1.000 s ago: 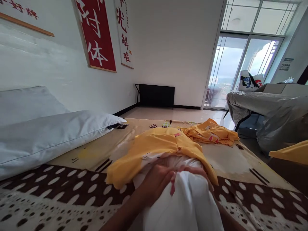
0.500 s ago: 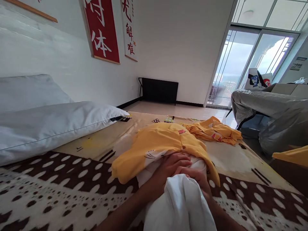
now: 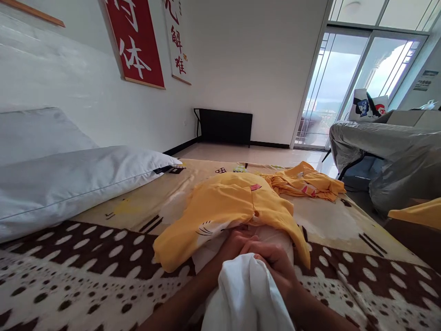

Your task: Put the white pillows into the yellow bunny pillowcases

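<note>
Bedspread (image 3: 86, 276) (spotted): hands (image 3: 255, 253) clutch pillow (image 3: 248, 294).

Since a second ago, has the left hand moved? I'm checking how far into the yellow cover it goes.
Yes. The left hand has slid forward, from open view to partly under the yellow cover's edge.

A white pillow (image 3: 246, 294) is bunched at the lower centre of the frame, its far end inserted into a yellow pillowcase (image 3: 227, 207). The pillowcase, printed with a cartoon face, is spread crumpled across the centre, its opening facing the lower edge.
</note>
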A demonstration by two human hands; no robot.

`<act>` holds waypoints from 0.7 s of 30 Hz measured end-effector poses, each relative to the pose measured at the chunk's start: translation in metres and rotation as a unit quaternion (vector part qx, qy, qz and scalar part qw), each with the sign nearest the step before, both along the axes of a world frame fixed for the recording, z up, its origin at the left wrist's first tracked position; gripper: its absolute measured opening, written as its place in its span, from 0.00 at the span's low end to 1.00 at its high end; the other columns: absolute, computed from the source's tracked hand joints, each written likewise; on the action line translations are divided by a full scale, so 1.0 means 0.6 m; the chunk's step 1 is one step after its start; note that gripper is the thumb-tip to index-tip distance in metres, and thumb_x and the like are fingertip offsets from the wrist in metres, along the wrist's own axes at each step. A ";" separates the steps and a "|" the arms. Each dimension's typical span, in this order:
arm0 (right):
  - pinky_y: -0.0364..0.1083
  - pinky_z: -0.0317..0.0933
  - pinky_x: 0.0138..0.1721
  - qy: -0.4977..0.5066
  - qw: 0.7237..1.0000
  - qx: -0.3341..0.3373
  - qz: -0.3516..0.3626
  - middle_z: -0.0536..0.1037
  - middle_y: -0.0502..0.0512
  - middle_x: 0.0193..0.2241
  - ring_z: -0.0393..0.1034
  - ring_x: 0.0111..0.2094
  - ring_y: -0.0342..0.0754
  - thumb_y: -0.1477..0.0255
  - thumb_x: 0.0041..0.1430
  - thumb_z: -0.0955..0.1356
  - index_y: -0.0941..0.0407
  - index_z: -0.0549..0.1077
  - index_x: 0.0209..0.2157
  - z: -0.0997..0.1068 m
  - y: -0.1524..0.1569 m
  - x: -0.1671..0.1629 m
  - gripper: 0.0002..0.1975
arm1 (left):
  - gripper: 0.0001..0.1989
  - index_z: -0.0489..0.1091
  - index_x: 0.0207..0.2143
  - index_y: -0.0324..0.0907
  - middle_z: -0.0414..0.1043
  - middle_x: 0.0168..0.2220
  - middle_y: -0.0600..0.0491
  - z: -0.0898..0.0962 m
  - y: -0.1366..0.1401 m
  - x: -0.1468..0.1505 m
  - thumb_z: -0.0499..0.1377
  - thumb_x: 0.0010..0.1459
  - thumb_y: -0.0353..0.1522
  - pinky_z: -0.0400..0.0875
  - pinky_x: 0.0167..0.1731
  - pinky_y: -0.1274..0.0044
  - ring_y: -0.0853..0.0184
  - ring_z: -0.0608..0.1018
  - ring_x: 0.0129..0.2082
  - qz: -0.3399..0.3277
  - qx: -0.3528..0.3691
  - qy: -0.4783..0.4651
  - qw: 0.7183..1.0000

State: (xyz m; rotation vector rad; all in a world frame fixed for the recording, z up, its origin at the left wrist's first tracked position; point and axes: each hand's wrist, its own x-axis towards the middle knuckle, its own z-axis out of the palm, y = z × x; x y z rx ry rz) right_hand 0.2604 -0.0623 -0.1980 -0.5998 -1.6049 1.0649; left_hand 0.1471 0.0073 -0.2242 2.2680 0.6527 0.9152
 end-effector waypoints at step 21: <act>0.43 0.51 0.25 -0.069 0.996 -0.042 -0.024 0.66 0.51 0.22 0.56 0.25 0.43 0.58 0.60 0.61 0.56 0.65 0.21 -0.011 0.003 0.018 0.20 | 0.12 0.68 0.42 0.41 0.69 0.42 0.47 0.049 0.023 -0.073 0.56 0.56 0.35 0.65 0.43 0.67 0.59 0.69 0.43 0.231 0.301 0.189 0.906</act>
